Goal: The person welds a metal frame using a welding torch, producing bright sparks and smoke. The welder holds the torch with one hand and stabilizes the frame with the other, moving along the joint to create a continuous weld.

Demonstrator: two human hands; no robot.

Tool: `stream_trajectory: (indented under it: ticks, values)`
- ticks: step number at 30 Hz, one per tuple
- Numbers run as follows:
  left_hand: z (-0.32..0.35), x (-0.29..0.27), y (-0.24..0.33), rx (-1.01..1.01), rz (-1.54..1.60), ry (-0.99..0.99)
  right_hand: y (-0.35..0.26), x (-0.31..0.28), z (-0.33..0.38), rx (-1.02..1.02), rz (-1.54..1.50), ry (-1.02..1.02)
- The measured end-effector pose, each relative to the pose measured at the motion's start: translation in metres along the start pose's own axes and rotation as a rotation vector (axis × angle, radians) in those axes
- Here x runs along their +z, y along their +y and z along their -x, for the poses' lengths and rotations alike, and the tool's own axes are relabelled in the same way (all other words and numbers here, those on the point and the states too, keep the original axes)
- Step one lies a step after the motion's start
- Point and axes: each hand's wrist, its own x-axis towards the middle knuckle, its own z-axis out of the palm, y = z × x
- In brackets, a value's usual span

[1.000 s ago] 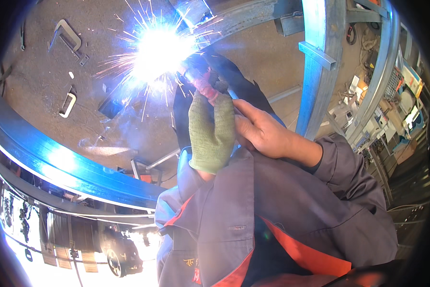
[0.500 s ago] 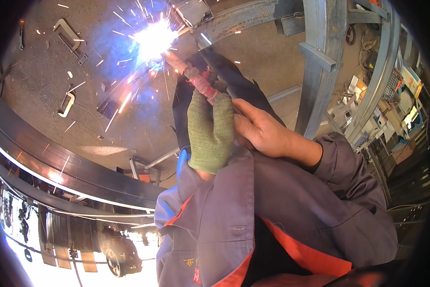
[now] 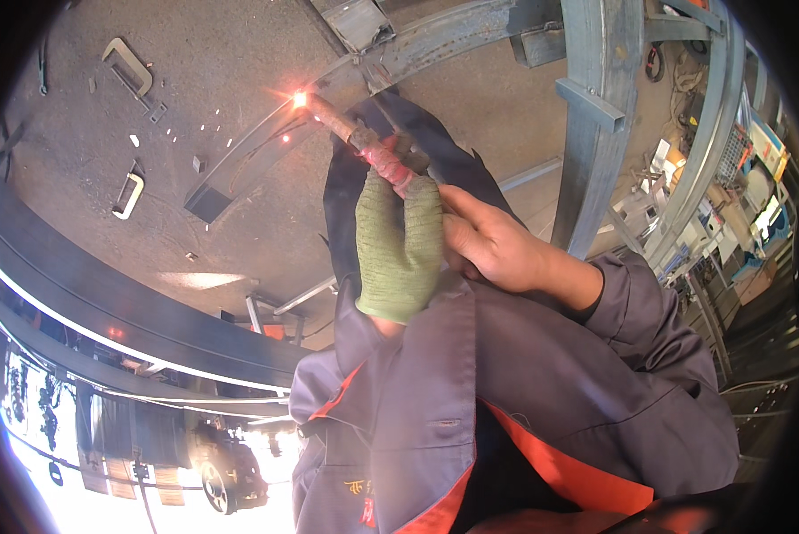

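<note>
In my left hand (image 3: pixel 401 249), which wears a green knitted glove, is a welding torch (image 3: pixel 333 123) with worn red wrapping around its neck. The fingers are closed about its handle. An orange-red glow shows at the torch's tip, close to a long grey steel bar (image 3: pixel 270 138) lying on the far side. My right hand (image 3: pixel 493 238) is bare and presses up against the gloved hand, its thumb and fingers bent. Whatever lies in its grasp is hidden behind the glove. Small bright sparks dot the area left of the tip.
Two C-clamps lie on the floor at the left, a larger one (image 3: pixel 128 67) and a smaller one (image 3: pixel 129 196). A tall steel frame (image 3: pixel 600 116) rises at the right, with cluttered boxes and scraps (image 3: pixel 729 214) beyond. Dark beams (image 3: pixel 124 289) cross the lower left.
The blazing white-blue arc and its spray of sparks have died down to a small red glow at the torch tip. Both hands have shifted very slightly right.
</note>
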Motion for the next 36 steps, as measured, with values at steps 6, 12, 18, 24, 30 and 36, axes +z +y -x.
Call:
stream_trajectory:
  ticks: [6, 12, 18, 24, 30, 36]
  values:
    - [0.001, 0.0, 0.008, -0.004, 0.026, 0.007, -0.005, 0.004, -0.003, -0.015, 0.002, 0.004]
    - [-0.001, -0.005, 0.013, 0.05, -0.07, 0.001, -0.008, 0.008, -0.005, 0.011, -0.038, -0.011]
    - [-0.006, -0.004, 0.013, 0.047, 0.016, 0.017, -0.011, 0.01, -0.004, 0.035, -0.019, -0.008]
    - [-0.001, -0.009, 0.02, -0.041, 0.028, -0.027, -0.01, 0.011, -0.005, 0.037, -0.022, -0.003]
    - [-0.003, -0.013, 0.011, 0.015, -0.005, -0.05, -0.007, 0.012, -0.005, 0.034, -0.023, -0.002]
    - [-0.002, -0.013, 0.004, 0.068, -0.094, -0.008, -0.004, 0.013, -0.006, 0.012, -0.023, -0.002]
